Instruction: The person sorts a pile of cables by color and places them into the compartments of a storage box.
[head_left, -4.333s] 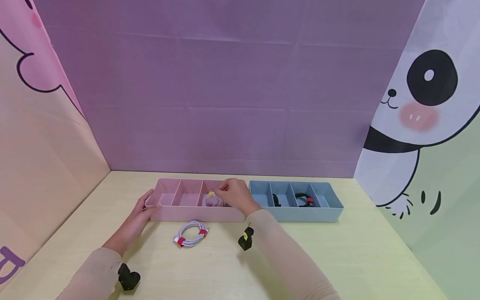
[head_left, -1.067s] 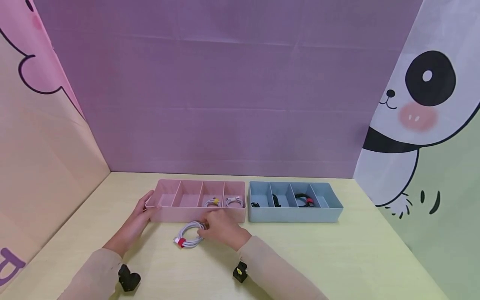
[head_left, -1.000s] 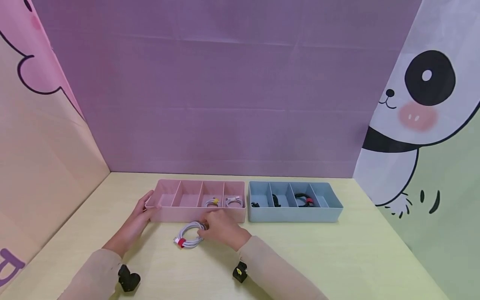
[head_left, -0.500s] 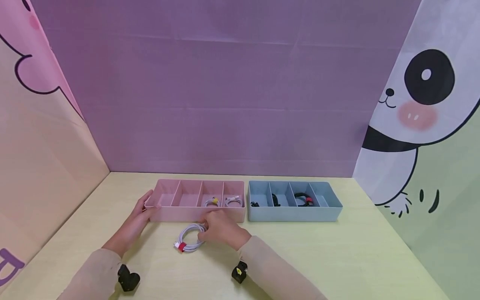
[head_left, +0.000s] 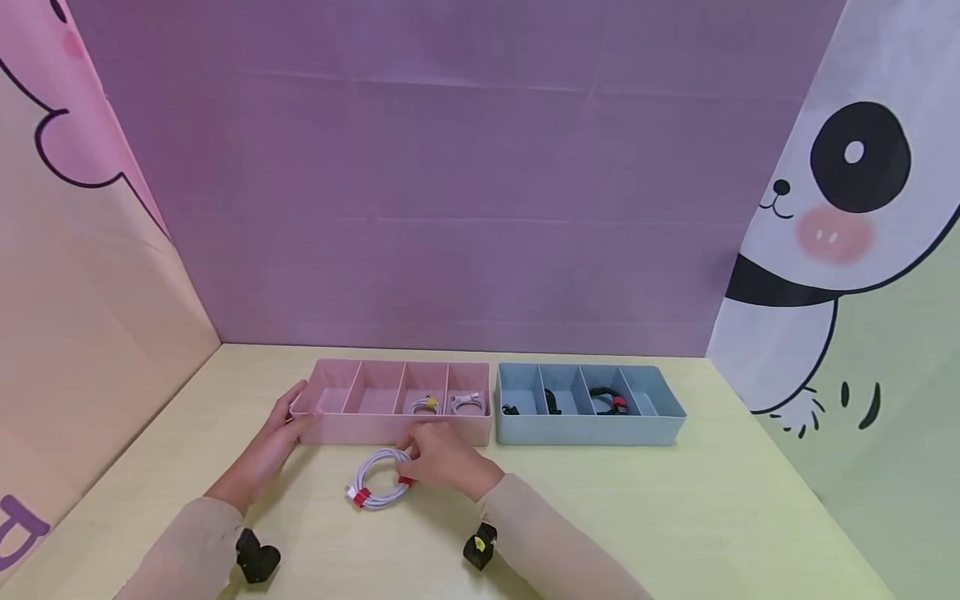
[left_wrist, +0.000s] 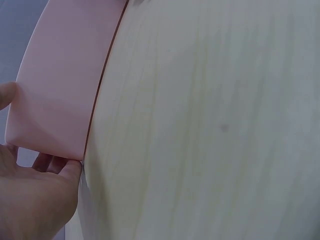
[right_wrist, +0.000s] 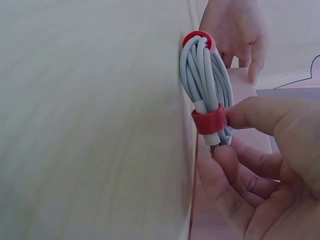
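A coiled white cable [head_left: 367, 479] with red straps is held by my right hand [head_left: 442, 458], just in front of the pink divided box [head_left: 352, 429]. In the right wrist view the thumb presses one red strap [right_wrist: 210, 120] of the coil, and the fingers curl by its lower end. My left hand [head_left: 273, 433] grips the left end of the pink box. Its thumb lies at the rim and its fingers bend against the end wall [left_wrist: 47, 142] in the left wrist view. Whether the coil touches the table is unclear.
Inside the pink box, a yellow-strapped white cable [head_left: 424, 405] and another white cable [head_left: 468, 404] fill the two right compartments. Beside it stands a blue divided box [head_left: 592, 431] with a red-strapped black cable [head_left: 617, 403] and other black cables. A purple backdrop [head_left: 465, 208] rises behind.
My right hand has come from above the pink box down to the coiled cable and taken hold of it. The coil has since shifted slightly towards me. My left hand stays put.
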